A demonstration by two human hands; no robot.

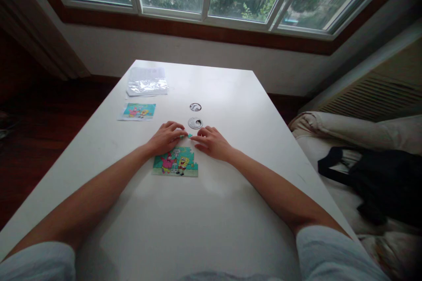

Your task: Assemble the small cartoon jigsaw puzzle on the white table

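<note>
Just beyond a partly assembled jigsaw puzzle, both hands meet at small teal jigsaw pieces. My left hand comes from the left, fingers bent and closed at the tips on a teal piece. From the right, my right hand has its thumb and forefinger at the same teal bits, closed on one edge. The fingers partly cover the pieces, so their exact shape and number are hidden. The puzzle lies flat, showing a pink and a yellow cartoon figure on teal; its upper right edge is stepped.
Two round black-and-white discs lie beyond the hands. A printed picture like the puzzle lies to the left, with a clear plastic bag behind it. The white table stands before a window; dark clothing lies at right.
</note>
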